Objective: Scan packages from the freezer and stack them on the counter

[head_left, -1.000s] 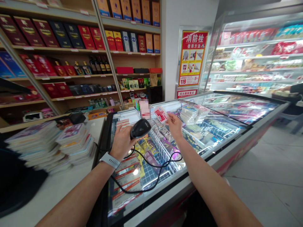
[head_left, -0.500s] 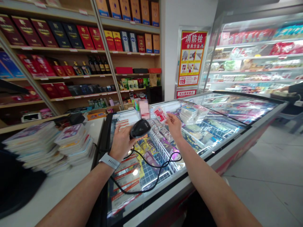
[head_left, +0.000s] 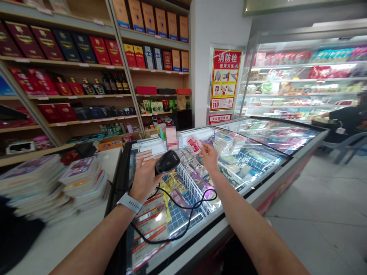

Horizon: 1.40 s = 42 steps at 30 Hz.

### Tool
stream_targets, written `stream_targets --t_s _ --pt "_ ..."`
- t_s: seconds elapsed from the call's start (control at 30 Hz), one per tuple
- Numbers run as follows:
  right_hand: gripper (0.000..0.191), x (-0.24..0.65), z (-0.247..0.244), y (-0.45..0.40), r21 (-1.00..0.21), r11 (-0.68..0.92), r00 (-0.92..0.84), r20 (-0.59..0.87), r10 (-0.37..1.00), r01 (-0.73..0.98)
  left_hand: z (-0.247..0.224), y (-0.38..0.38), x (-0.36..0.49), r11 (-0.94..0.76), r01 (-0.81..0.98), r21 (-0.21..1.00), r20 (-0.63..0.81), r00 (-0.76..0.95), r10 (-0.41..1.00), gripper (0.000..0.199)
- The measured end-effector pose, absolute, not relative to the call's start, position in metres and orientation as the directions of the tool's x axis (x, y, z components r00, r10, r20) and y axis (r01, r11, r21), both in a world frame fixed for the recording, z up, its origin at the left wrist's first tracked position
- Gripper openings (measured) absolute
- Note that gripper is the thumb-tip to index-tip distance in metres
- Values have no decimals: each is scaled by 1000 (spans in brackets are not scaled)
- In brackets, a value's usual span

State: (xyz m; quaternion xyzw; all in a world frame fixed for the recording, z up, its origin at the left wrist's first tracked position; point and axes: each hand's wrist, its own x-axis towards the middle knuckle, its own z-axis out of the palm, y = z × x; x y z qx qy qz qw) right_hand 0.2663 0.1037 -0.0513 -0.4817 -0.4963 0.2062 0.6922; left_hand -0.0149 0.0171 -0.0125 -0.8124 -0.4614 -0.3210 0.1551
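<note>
The left hand (head_left: 145, 180) grips a black corded barcode scanner (head_left: 167, 162), its nose angled just short of a small red-and-white card (head_left: 194, 144), apparently pinched by the right hand (head_left: 209, 156)

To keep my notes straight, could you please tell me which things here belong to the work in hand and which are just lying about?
In use: left hand, barcode scanner, cord, right hand, red-and-white packet.

Just lying about: stacked packs, freezer, shelved boxes.
</note>
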Motion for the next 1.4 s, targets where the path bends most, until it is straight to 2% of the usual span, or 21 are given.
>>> stream_targets --t_s 0.23,0.4,0.5,0.6,0.77,1.0,1.17,1.4 --pt "48 292 -28 93 -850 432 458 527 716 302 -12 17 -14 -511 855 85 657 338 674 35" --pt "44 341 -8 91 -736 453 481 674 561 503 -12 18 -15 -535 840 89 670 347 657 33" --pt "39 379 5 92 -649 357 482 749 454 671 -13 18 -15 -543 835 89 674 351 650 33" --pt "35 415 13 92 -561 253 431 796 425 788 -13 18 -15 -539 838 83 676 350 648 33" --pt "35 453 11 93 -447 89 357 805 473 890 -13 18 -15 -532 841 95 675 339 655 33" --pt "36 474 -3 101 -361 17 296 791 535 932 -15 21 -17 -537 840 81 672 352 652 32" --pt "35 477 -13 103 -304 8 240 769 593 953 -16 21 -18 -539 839 77 666 359 654 32" --pt "38 477 -20 102 -292 69 192 770 608 954 -15 21 -17 -528 847 56 661 365 655 31"
